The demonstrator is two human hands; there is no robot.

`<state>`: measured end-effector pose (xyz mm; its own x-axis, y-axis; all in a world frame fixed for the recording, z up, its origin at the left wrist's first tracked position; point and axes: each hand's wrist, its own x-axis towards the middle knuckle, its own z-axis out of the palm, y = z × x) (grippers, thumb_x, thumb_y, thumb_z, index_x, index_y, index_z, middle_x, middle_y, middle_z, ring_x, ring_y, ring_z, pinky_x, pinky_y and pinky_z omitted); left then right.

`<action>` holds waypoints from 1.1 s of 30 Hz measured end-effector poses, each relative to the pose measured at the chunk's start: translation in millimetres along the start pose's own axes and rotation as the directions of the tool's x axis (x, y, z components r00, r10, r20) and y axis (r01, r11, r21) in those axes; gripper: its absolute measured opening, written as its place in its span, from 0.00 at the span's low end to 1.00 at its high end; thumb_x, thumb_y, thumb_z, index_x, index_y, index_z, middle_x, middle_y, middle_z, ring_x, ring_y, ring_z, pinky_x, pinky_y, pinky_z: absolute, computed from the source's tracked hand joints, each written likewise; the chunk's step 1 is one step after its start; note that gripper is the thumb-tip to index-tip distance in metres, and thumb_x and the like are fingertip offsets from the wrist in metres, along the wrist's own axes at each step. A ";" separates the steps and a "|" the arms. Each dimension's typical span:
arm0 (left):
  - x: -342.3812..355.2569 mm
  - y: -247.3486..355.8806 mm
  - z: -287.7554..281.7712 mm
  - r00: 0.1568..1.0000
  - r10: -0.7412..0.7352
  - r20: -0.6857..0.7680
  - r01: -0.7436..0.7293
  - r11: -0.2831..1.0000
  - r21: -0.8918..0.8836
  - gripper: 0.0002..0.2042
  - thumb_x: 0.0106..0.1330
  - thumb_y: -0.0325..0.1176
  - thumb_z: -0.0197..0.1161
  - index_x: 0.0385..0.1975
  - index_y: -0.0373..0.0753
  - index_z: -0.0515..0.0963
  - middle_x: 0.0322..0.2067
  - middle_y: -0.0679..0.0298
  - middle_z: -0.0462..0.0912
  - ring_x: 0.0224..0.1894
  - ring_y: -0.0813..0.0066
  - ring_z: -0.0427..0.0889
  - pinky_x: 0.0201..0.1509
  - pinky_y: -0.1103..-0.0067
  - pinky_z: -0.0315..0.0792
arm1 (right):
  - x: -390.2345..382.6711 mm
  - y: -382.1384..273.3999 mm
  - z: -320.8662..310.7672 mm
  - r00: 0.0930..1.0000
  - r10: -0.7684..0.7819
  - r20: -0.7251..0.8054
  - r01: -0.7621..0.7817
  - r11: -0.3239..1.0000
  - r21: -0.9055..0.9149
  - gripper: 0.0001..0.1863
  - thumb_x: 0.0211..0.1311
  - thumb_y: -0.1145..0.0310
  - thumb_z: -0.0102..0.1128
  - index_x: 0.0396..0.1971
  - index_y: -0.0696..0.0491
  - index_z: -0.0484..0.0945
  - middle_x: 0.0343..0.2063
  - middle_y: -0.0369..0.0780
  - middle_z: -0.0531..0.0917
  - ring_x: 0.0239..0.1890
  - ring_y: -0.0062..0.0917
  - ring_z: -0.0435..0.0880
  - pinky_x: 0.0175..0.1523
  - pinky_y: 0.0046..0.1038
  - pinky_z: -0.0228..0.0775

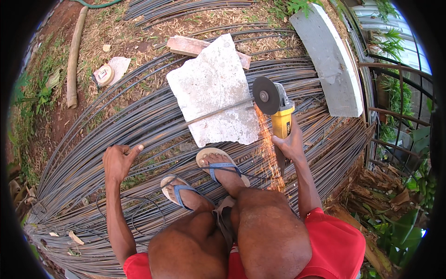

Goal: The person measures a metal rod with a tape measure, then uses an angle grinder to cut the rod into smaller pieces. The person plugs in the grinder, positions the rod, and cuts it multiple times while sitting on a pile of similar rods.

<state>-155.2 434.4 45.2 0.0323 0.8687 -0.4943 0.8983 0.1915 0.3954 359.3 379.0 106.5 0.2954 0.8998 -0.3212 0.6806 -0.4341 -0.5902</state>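
Note:
My right hand [291, 143] grips a yellow-and-grey angle grinder [281, 122] by its body. The grinder's dark cutting disc [266, 96] stands at the end of a thin steel rod [218, 110], and orange sparks stream down toward me from there. That rod lies across a pale, rough stone slab [211, 81] and runs left toward my left hand [120, 162]. My left fingers are curled around the rod, with the thumb stretched out along it. Where exactly the disc meets the rod is partly hidden by the disc.
Long bundles of steel rods [153, 125] cover the ground. My sandalled feet [220, 167] stand close to the slab, near a black cable [232, 172]. A grey block [330, 65] sits at far right, a wooden pole [75, 60] and tape roll [104, 75] at far left.

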 end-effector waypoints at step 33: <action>-1.4 3.5 -1.2 1.000 -0.004 -0.005 0.004 1.000 0.011 0.37 0.65 0.60 0.74 0.11 0.36 0.61 0.12 0.63 0.50 0.20 0.67 0.49 0.25 0.62 0.51 | 0.0 -9.1 -0.7 1.000 0.017 0.021 -0.018 0.999 0.040 0.40 0.44 0.73 0.73 0.64 0.60 0.72 0.48 0.43 0.84 0.49 0.28 0.83 0.60 0.33 0.75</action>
<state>-152.6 434.4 48.2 0.0266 0.8704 -0.4916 0.9031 0.1899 0.3851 353.6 383.0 112.4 0.2929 0.8909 -0.3470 0.6479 -0.4519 -0.6133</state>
